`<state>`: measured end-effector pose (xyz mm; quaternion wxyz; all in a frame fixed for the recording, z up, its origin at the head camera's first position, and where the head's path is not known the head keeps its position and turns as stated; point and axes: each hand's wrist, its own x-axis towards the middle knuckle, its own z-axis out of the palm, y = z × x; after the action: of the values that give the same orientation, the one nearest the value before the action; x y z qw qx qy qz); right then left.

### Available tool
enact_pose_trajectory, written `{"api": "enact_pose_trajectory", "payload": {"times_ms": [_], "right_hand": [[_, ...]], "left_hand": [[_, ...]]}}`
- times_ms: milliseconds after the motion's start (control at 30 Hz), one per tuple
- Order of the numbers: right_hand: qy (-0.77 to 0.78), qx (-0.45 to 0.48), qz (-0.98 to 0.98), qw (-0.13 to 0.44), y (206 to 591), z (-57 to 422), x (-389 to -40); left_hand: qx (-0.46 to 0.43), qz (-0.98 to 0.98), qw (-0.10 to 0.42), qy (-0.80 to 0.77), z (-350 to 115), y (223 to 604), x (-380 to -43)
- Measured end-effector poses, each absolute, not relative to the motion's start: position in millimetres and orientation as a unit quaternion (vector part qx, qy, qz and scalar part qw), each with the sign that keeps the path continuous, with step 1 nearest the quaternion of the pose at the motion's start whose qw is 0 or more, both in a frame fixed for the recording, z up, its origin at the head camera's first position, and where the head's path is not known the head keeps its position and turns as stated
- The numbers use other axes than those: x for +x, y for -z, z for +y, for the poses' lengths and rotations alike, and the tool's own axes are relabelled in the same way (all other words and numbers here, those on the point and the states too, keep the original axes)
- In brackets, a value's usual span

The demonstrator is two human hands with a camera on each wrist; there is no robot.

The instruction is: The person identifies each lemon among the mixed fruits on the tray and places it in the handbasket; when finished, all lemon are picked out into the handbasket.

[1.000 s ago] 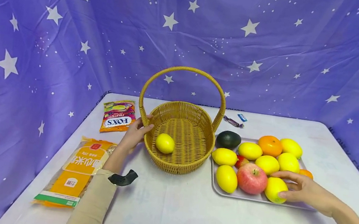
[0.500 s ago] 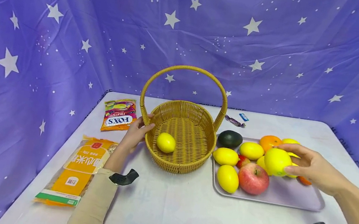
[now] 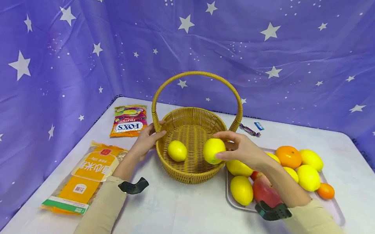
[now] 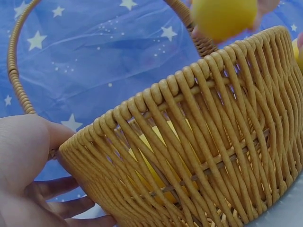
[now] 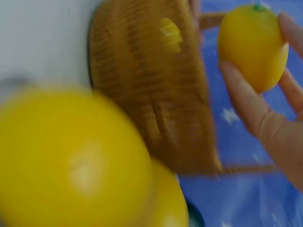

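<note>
A wicker basket with a tall arched handle stands mid-table. My left hand holds its left rim, thumb over the edge and fingers along the outer wall, as the left wrist view shows. One lemon lies on the basket's floor. Over the right side of the basket, my right hand pinches a second lemon between thumb and fingers. In the left wrist view this held lemon appears above the rim.
A tray right of the basket bears lemons, a partly hidden apple, an orange and a small orange fruit. Two wrapped candies lie behind. At left are a Fox's candy bag and an orange snack bag.
My right hand has lifted a lemon off the tray's front and carried it left to over the basket. The left hand keeps its place at the rim.
</note>
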<state>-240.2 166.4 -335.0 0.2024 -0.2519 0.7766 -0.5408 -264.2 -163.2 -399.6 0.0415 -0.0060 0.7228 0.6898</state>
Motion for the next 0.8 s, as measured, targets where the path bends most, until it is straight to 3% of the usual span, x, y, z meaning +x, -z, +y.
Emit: {"api": "enact_pose_trajectory", "payload": {"times_ms": [300, 800], "right_hand": [[0.511, -0.236, 0.786, 0.257, 359, 97, -262], [0.472, -0.205, 0.819, 0.254, 378, 70, -279]], "left_hand": [[0.003, 0.721, 0.04, -0.692, -164, 399, -264], [0.0, 0.72, 0.039, -0.693, -164, 400, -264]]}}
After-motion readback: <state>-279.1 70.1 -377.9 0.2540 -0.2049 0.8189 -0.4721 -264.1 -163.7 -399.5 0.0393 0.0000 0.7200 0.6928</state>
